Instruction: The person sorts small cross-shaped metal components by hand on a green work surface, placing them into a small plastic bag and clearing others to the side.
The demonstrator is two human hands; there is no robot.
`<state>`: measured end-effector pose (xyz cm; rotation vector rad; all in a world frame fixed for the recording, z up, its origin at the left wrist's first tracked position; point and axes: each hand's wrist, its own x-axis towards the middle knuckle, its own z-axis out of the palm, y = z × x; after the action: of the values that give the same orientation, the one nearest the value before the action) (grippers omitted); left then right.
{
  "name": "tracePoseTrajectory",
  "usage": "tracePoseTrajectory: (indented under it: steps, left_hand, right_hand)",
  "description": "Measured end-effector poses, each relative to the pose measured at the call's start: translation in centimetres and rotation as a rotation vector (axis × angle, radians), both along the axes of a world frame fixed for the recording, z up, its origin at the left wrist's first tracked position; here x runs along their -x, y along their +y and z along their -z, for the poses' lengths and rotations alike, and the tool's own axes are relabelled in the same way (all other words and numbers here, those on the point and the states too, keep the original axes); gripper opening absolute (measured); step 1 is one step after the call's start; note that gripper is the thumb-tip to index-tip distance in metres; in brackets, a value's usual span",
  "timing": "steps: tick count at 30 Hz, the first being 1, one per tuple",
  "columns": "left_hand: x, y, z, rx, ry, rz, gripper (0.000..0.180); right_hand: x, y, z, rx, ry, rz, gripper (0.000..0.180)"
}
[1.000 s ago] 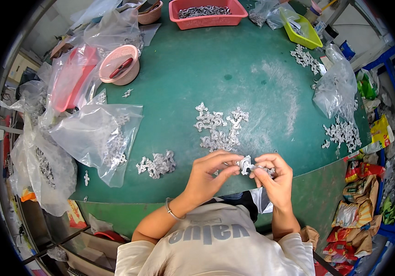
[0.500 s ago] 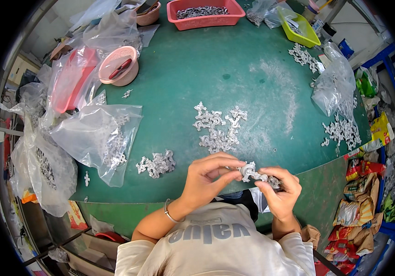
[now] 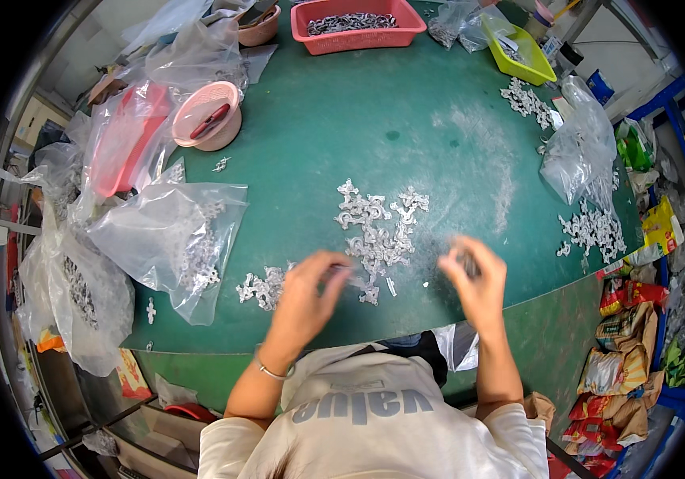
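Observation:
My left hand (image 3: 310,291) is over the table, right beside a small heap of silvery cast metal parts (image 3: 260,289) that it partly covers. Motion smears its fingertips, so whether they pinch anything is unclear. My right hand (image 3: 476,283) is curled to the right of the middle pile, around a blurred greyish thing I cannot make out. Between both hands spreads the middle pile of silvery metal parts (image 3: 378,239). At its near end lies a single metal part (image 3: 369,294), with a thin pale strip (image 3: 391,286) and a tiny white bit (image 3: 426,283) close by.
Clear plastic bags (image 3: 167,239) of metal parts crowd the left side, near a pink basket (image 3: 208,140) holding a red-handled tool. A red tray (image 3: 358,40) and a yellow-green tray (image 3: 518,64) stand at the back. More metal parts (image 3: 594,231) lie at the right by another bag (image 3: 578,152).
My hands have come apart and moved forward over the table, the left one leftward. They held a metal part between them before. A metal part and a pale strip now lie before the pile.

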<state>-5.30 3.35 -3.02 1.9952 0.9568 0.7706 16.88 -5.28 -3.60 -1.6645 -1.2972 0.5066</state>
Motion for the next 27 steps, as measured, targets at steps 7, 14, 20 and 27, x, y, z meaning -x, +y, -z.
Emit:
tracePoseTrajectory:
  steps: [7,14,20,27]
  left_hand:
    - [3.2,0.1,3.1,-0.334,0.580,-0.116,0.011]
    - [0.9,-0.7,0.8,-0.084,0.118,-0.093,0.023]
    - [-3.1,-1.6,-1.1,0.317,-0.411,0.067,0.040]
    - [-2.6,-1.9,-1.5,0.231,-0.438,0.198,0.020]
  right_hand:
    - [-2.2,7.4,5.1,0.090,-0.527,0.118,0.022]
    - [-1.5,4.1,3.5,0.014,-0.147,0.067,0.019]
    - [2.1,-0.4,-2.4,0.038,0.152,-0.034,0.018]
    - [2.7,-1.8,-3.7,-0.042,0.098,-0.142,0.013]
